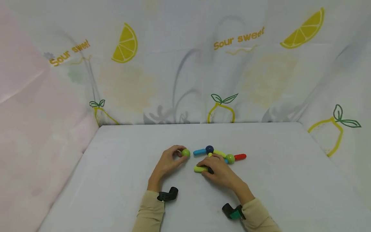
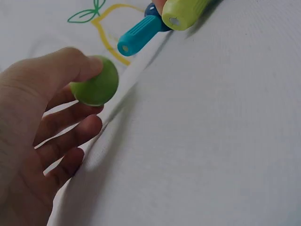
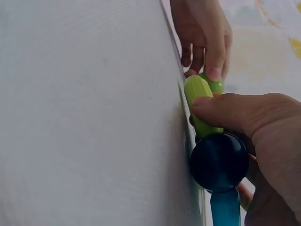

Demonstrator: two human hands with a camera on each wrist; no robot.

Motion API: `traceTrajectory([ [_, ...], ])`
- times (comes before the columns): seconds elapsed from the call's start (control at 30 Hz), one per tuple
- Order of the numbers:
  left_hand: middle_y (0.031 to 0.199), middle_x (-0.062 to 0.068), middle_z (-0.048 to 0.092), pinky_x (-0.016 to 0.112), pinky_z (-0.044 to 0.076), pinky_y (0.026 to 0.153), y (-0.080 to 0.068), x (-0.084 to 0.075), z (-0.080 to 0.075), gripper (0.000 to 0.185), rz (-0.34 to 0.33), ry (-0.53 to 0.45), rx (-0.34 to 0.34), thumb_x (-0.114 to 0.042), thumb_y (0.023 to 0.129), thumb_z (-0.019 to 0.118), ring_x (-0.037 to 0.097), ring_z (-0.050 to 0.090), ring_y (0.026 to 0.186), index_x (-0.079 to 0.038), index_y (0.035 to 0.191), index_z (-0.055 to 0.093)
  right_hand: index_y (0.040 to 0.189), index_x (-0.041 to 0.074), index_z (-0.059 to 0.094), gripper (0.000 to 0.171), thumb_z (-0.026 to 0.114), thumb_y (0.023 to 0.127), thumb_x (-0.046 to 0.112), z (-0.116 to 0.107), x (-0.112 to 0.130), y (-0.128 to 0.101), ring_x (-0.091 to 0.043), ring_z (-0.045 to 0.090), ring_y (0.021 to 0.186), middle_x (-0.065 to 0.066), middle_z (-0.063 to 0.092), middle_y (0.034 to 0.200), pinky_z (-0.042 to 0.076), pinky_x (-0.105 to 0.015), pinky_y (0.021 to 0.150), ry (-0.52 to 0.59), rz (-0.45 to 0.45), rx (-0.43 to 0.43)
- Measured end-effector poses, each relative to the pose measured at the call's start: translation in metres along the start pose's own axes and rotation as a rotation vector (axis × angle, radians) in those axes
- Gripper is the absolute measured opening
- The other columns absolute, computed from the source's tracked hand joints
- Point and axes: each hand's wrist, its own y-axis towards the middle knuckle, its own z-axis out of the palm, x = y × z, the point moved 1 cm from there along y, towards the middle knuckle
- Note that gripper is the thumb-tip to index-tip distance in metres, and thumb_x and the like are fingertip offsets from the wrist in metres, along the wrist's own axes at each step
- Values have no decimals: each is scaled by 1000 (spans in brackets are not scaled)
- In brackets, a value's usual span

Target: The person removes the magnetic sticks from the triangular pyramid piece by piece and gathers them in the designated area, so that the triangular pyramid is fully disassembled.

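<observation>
Smooth white cloth-covered tabletop (image 1: pixel 284 180), finely woven up close, backed by a draped curtain (image 1: pixel 179 64) printed with yellow lemon slices, outlined lemons and the words "Sour sweet"; pale pink fabric (image 1: pixel 32 135) hanging at the left.

Left hand (image 1: pixel 167 163) resting on the cloth, thumb and fingertips pinching a small glossy green plastic ball (image 1: pixel 185 152); same ball (image 2: pixel 95 86) seen from the left wrist, round and smooth, pressed under the thumb with the other fingers loosely curled beneath. Ball held just left of the toy chain, apart from it.

Right hand (image 1: pixel 218 170) lying knuckles-up, fingers curled round a short lime-green plastic rod with rounded ends (image 1: pixel 200 169); thumb pressed along that rod (image 3: pixel 201 110) in the right wrist view, with a dark ball (image 3: pixel 219 162) and a blue ridged piece (image 3: pixel 225 209) close beneath the palm.

Beyond the right hand, a chain of toy pieces lying flat on the cloth: ribbed blue plastic rod (image 1: pixel 199 151), dark navy ball (image 1: pixel 209 149), yellow-green rod (image 1: pixel 219 153), second green ball (image 1: pixel 230 158), red rod (image 1: pixel 240 157), joined end to end. Ribbed blue rod (image 2: pixel 139 33) with a small round metal disc at its tip in the left wrist view.

Beige sleeves (image 1: pixel 149 212) on both forearms, black camera mounts (image 1: pixel 168 194) strapped at the wrists.
</observation>
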Motion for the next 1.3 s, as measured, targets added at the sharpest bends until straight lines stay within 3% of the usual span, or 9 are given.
traceTrajectory([
  [0.23, 105, 3, 67, 34, 47, 77, 26, -2, 4, 32, -64, 97, -120, -22, 84, 73, 16, 61, 87, -14, 113, 65, 107, 20, 66, 21, 69, 86, 20, -4, -4, -2, -11, 57, 106, 9, 65, 105, 36, -48, 102, 78, 10, -14],
  [0.43, 110, 7, 65, 37, 48, 83, 56, 0, 8, 34, -16, 190, -82, -20, 86, 70, 21, 60, 96, -10, 117, 62, 102, 20, 67, 19, 72, 84, 19, -11, -6, -7, -10, 52, 101, 8, 59, 104, 44, -36, 91, 67, 15, -73],
  [0.53, 112, 8, 65, 39, 47, 85, 67, 0, 12, 34, -25, 197, -57, -19, 87, 68, 23, 59, 99, -10, 119, 61, 102, 20, 66, 18, 71, 85, 20, -14, -8, -10, -10, 49, 97, 7, 55, 104, 45, -32, 85, 84, 34, -76],
  [0.67, 112, 9, 64, 39, 47, 86, 77, 1, 16, 34, -38, 209, -45, -19, 87, 66, 23, 59, 98, -8, 119, 61, 103, 18, 65, 18, 70, 86, 21, -22, -9, -13, -13, 49, 93, 5, 55, 102, 44, -30, 81, 121, 61, -44],
  [0.8, 111, 10, 64, 39, 47, 85, 83, 2, 19, 36, -41, 231, -40, -20, 88, 66, 23, 58, 95, -8, 121, 60, 104, 19, 64, 20, 70, 85, 24, -29, -11, -17, -12, 48, 93, 7, 53, 102, 44, -30, 83, 127, 105, 44],
  [0.97, 118, 15, 59, 43, 47, 87, 76, 0, 14, 43, -31, 226, -60, -19, 87, 67, 28, 57, 101, -7, 126, 56, 107, 21, 63, 24, 71, 85, 24, -31, -13, -18, -10, 48, 97, 8, 50, 104, 46, -32, 88, 139, 126, 120],
  [1.17, 113, 9, 61, 37, 49, 80, 52, -14, 7, 30, 32, 142, -133, -18, 91, 63, 22, 59, 98, -9, 119, 61, 101, 20, 63, 19, 71, 84, 22, -28, -14, -18, -8, 49, 93, 7, 51, 100, 48, -30, 87, 159, 103, 97],
  [1.23, 105, 5, 64, 31, 50, 76, 41, -23, 5, 23, 68, 91, -89, -18, 93, 61, 17, 60, 91, -9, 114, 63, 100, 20, 63, 18, 71, 84, 22, -26, -14, -17, -8, 49, 92, 7, 51, 99, 48, -29, 86, 174, 96, 93],
  [1.3, 101, 4, 66, 29, 50, 73, 29, -33, 4, 20, 114, 45, 29, -17, 93, 59, 16, 61, 87, -8, 110, 64, 100, 19, 63, 17, 71, 85, 21, -24, -14, -16, -8, 49, 92, 7, 51, 98, 48, -29, 85, 189, 86, 89],
])
